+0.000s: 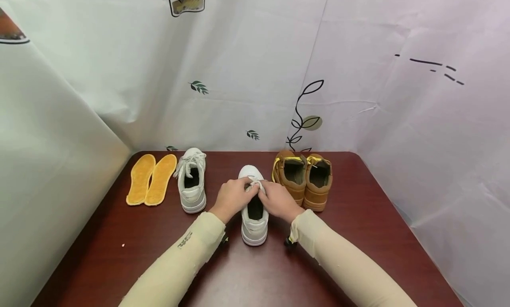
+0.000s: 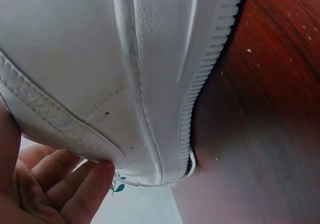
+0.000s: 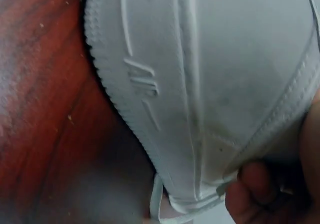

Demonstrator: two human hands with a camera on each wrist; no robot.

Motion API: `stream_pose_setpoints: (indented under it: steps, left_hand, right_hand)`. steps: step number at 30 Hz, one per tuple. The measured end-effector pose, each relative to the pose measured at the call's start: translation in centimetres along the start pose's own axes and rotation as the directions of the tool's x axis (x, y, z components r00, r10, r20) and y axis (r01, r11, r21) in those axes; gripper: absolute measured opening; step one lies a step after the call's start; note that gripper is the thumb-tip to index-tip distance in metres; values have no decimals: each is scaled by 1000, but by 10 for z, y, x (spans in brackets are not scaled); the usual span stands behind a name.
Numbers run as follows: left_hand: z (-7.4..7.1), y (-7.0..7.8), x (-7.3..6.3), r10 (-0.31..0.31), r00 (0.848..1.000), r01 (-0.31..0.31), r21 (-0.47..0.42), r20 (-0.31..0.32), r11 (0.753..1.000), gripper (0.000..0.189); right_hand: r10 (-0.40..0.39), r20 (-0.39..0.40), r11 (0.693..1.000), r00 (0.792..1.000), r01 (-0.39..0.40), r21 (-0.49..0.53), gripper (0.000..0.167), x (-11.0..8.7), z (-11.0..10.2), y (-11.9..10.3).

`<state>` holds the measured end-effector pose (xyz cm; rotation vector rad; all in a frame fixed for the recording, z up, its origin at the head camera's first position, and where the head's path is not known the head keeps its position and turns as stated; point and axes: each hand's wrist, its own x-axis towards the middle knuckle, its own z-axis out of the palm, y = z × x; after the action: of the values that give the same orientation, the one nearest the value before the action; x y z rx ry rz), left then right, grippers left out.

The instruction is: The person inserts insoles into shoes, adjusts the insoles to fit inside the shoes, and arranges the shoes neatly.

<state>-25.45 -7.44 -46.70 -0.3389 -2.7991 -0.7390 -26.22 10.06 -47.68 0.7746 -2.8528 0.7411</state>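
In the head view a white sneaker stands on the table, its toe pointing away and its dark opening towards me. My left hand and right hand meet over its tongue, where the fingers of both pinch the white shoelace. The left wrist view shows one side of the sneaker close up, with curled left fingers at its upper edge. On the opposite side, in the right wrist view, the right fingertips are near the lacing, and a lace end hangs past the sole. The knot itself is hidden.
Left of the hands stands another white sneaker with loose laces, beside two yellow insoles. A pair of brown shoes with yellow laces sits just right of the right hand. A printed white curtain surrounds the dark red table.
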Motion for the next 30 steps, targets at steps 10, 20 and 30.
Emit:
stream_pose_setpoints:
  steps: [10, 20, 30]
  left_hand:
    - [-8, -2, -5, 57, 990, -59, 11, 127, 998, 42]
    - [0, -7, -14, 131, 987, -131, -8, 93, 991, 41]
    - [5, -12, -21, 99, 984, -87, -80, 151, 993, 50]
  right_hand:
    - [19, 31, 999, 999, -20, 33, 40, -2, 3, 7]
    - [-2, -26, 999, 1000, 3, 48, 42, -11, 9, 7]
    - [61, -114, 990, 992, -75, -124, 44, -13, 16, 3]
